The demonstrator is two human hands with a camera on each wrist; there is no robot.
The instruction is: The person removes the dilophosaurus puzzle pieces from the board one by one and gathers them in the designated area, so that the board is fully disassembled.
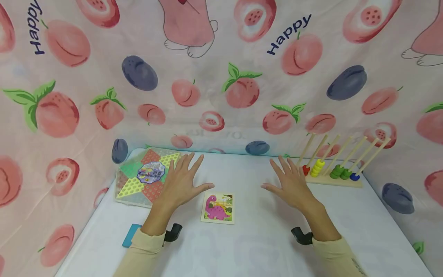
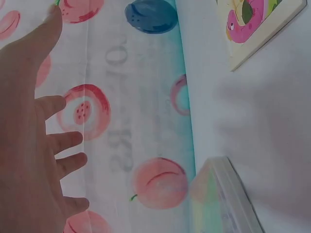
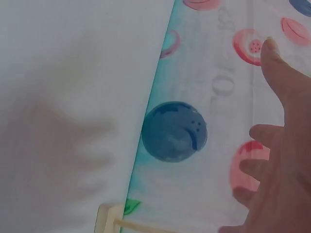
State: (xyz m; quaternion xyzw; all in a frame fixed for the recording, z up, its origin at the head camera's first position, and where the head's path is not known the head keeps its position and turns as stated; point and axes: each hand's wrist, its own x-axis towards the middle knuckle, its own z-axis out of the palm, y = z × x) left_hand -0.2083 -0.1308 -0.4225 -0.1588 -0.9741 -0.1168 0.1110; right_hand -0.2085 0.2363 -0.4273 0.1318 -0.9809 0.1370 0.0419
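Note:
Both hands hover over the white table with fingers spread and nothing held. My left hand (image 1: 181,182) is between a boxed star-shaped game board (image 1: 133,179) and a small square dinosaur puzzle (image 1: 218,209), partly covering the box's right side in the head view. My right hand (image 1: 290,182) is just left of a wooden bead rack (image 1: 332,181) with upright rods and red, yellow, green and blue beads. In the left wrist view, the puzzle (image 2: 257,24) shows only a corner. The right wrist view catches just an end of the rack's base (image 3: 108,218).
A blue flat piece (image 1: 131,235) lies by the left forearm, partly hidden by the sleeve. Curtains (image 1: 221,127) printed with peaches and plums stand behind and at the sides of the white table (image 1: 249,246). Black wrist-worn fittings (image 1: 302,236) jut inward from both wrists.

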